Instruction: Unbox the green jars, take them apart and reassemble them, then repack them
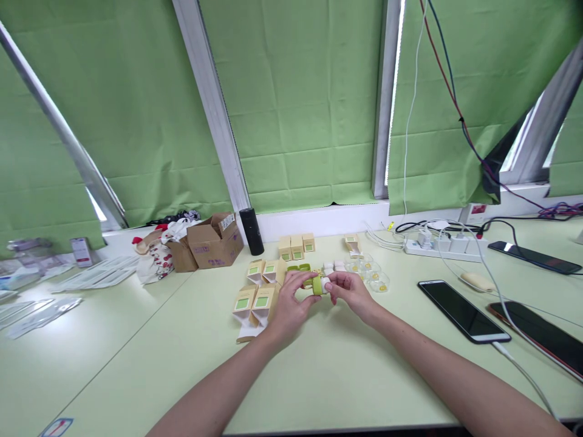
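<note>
Both my hands meet over the pale green table [319, 370], a little beyond its middle. My left hand [291, 303] is closed around a small green jar [317, 285], and my right hand [348, 290] pinches its white cap end [325, 284]. Just left of my hands lie several small beige cartons with green squares and open flaps [255, 300]. Three shut cartons [296, 246] stand in a row behind them. Small white caps [334, 266] and clear round lids [373, 276] sit right behind my right hand.
A black cylinder [252, 232] and an open brown cardboard box [214, 240] stand at the back left. A white power strip [444, 246] with cables lies at the back right. Three phones [462, 311] rest on the right. Flat packets [95, 276] lie far left. Green blinds hang behind.
</note>
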The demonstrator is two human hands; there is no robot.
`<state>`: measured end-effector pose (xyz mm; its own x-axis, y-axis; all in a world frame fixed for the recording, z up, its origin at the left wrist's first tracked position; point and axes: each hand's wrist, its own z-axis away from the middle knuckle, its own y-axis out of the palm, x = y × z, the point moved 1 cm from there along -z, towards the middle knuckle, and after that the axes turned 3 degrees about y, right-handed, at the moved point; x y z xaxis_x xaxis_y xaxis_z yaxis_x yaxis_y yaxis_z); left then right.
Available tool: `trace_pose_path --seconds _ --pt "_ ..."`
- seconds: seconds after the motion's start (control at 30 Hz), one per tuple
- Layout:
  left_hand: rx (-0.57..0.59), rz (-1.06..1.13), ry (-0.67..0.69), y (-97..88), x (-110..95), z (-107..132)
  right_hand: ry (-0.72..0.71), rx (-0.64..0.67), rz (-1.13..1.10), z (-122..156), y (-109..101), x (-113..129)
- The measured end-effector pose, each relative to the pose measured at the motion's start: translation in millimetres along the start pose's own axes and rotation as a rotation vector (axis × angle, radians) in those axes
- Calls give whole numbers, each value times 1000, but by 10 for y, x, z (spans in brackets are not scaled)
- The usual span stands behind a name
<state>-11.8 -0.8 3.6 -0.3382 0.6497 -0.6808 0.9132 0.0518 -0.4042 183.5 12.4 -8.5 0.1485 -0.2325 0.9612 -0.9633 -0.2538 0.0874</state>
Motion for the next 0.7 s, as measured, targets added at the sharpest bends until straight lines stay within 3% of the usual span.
trace_pose_path --seconds 0.7 --pt "20 -40 5 34 49 28 -52 -88 33 0 41 -145"
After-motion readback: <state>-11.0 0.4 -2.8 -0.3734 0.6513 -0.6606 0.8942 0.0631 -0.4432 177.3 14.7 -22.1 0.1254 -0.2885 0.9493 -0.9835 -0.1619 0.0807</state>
